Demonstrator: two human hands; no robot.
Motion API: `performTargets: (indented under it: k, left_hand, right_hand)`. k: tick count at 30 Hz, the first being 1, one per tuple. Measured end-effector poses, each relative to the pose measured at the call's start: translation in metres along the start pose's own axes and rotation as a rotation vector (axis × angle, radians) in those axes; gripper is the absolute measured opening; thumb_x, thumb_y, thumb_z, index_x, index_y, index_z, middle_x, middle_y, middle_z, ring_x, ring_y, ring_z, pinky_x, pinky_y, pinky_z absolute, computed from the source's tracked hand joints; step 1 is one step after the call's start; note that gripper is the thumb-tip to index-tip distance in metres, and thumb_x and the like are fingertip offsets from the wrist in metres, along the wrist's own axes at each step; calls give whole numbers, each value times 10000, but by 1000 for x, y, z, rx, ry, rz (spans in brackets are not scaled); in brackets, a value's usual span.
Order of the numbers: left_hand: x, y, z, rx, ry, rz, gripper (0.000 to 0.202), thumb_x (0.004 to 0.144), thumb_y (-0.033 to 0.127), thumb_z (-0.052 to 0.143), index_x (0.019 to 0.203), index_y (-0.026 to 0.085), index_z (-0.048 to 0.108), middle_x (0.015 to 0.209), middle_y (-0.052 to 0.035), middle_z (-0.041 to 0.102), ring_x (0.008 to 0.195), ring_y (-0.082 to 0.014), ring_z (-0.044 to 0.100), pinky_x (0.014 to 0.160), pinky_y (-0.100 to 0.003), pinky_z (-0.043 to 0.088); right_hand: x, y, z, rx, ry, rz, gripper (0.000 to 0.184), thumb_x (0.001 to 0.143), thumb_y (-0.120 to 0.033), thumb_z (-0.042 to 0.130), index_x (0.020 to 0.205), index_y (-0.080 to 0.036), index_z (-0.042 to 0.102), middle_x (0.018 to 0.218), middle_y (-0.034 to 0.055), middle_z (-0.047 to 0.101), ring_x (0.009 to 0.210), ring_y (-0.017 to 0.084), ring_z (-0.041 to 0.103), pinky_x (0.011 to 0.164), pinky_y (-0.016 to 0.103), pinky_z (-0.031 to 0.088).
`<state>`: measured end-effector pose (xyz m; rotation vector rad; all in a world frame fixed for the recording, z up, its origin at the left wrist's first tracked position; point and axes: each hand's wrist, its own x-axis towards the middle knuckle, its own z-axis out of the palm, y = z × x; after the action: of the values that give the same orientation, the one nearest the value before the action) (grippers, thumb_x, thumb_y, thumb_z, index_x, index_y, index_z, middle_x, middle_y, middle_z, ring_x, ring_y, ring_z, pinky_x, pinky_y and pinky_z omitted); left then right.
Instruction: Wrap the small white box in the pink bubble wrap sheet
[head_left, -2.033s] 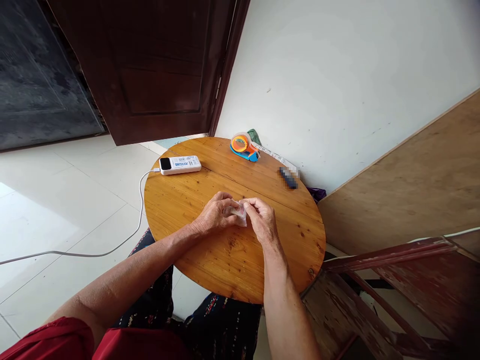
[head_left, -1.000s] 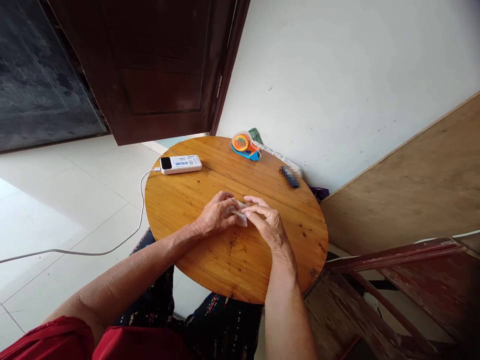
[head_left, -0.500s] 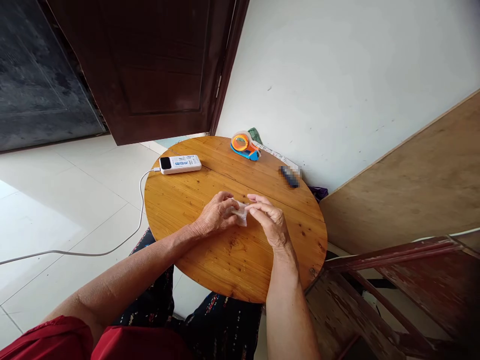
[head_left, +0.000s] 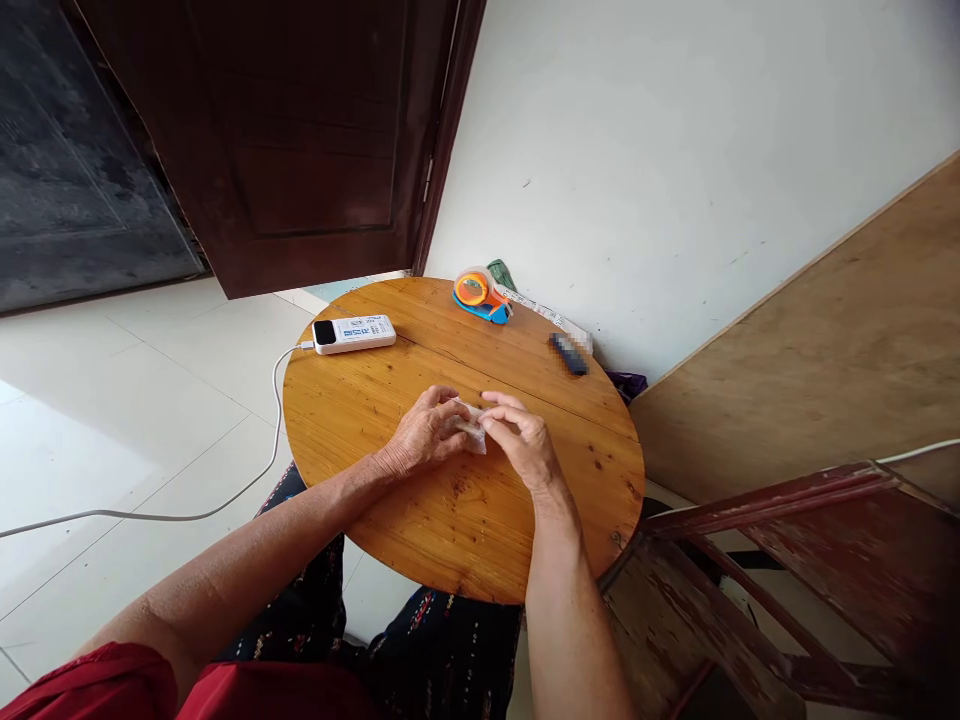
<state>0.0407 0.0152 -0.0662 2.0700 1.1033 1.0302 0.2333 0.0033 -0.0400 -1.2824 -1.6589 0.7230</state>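
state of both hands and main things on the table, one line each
left hand: fingers curled over the packet
right hand: fingers bent at the packet's right edge
packet: partly covered, open or sealed unclear
white device: cable plugged in
tape dispenser: loaded, unheld
dark object: pixelated, state unclear

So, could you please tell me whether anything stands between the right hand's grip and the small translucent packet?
Nothing visible does: the right hand's grip has its fingertips at the right edge of the small translucent packet, though whether they touch is unclear. The left hand's grip covers the packet's left part.
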Motion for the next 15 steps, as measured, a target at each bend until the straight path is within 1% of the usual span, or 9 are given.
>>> performTargets:
  k: [3,7,11,13,15]
  left_hand:
    - [-1,2,-1,-9,0,2,270,787,289,722,1054,251,711,1280,-79,514,1155,-247,593,1010,-406,504]
    - [0,2,-1,1,0,-11,260,782,275,729,1041,248,716,1264,-77,517,1156,-247,594,1011,-404,508]
    - [-1,2,0,-9,-7,-14,244,792,259,703,1035,246,718,1275,-80,507,1179,-249,586,1018,-406,504]
    - [-1,1,0,-25,-13,5,260,789,225,676,1046,231,713,1282,-89,500,1204,-256,573,1024,-410,499]
    - [-3,-1,-2,-59,1,58,317,764,165,643,1074,204,699,1296,-106,490,1253,-266,539,1038,-407,489]
  right_hand:
    - [0,-1,3,-35,-51,1,175,803,-329,620,697,-226,715,1177,85,699,1148,259,627,1059,425,417]
    - [0,-3,5,-7,-15,-2,170,806,-342,621,727,-234,725,1225,77,686,1196,261,604,1069,421,412]
    - [1,-1,7,-7,-22,5,151,791,-318,622,718,-234,724,1186,83,702,1161,262,621,1056,426,422]
    - [2,0,8,-4,-8,8,154,781,-313,623,691,-229,716,1174,87,704,1166,269,618,1060,435,414]
    - [2,2,8,39,38,21,148,777,-324,628,707,-229,717,1180,87,701,1195,276,602,1046,439,423]
